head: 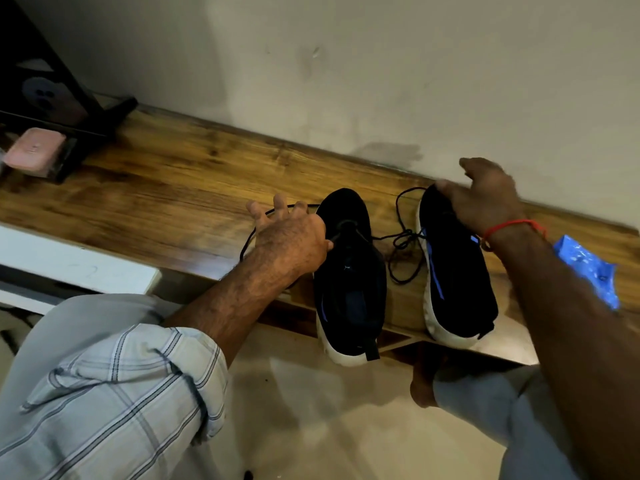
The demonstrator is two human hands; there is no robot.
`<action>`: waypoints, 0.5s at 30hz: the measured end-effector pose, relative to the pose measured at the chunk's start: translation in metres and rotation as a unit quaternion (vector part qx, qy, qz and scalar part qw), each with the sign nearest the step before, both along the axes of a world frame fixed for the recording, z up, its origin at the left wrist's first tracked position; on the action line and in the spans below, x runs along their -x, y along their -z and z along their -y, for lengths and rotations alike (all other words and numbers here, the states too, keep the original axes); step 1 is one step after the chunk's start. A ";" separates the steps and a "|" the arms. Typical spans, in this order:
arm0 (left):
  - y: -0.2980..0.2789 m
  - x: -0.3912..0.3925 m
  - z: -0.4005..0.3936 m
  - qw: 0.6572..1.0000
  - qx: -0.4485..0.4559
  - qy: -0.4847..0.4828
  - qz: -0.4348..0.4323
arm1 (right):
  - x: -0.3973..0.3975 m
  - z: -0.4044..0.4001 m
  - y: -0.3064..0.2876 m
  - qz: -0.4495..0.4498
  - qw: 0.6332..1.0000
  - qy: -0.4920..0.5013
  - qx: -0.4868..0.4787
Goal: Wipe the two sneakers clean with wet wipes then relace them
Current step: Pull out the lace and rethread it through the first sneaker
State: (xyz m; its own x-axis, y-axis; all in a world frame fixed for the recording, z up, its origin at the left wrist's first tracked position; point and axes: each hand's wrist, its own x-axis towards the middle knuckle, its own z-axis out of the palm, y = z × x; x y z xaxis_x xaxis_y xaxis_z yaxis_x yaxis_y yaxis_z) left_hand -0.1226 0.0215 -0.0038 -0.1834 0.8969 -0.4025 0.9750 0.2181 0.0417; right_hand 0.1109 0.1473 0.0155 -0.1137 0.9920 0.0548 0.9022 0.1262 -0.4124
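Resting under spread left fingers (277,209) and right fingers (446,188), two sneakers: left sneaker (349,271), right sneaker (457,282).

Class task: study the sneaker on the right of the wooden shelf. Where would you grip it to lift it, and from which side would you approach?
Probably grip the right sneaker at its heel collar, coming from the near side: the heel and white sole overhang the shelf edge toward the person, while the right hand covers the toe and loose laces trail on its left.

Single head view, looking forward and steeply down, tilted, close over the shelf (173,188) against the wall (381,64); floor (329,410) below.
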 end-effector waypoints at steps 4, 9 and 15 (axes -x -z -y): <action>-0.001 -0.002 0.000 1.000 -0.003 -0.003 0.010 | 0.032 0.037 0.009 0.040 0.995 -0.091 0.002; -0.001 -0.001 0.000 1.000 0.005 -0.011 0.011 | 0.062 0.074 0.025 0.026 0.975 -0.200 0.095; 0.002 -0.003 0.001 1.000 0.012 -0.016 -0.022 | 0.063 0.083 0.033 0.042 0.967 -0.238 0.079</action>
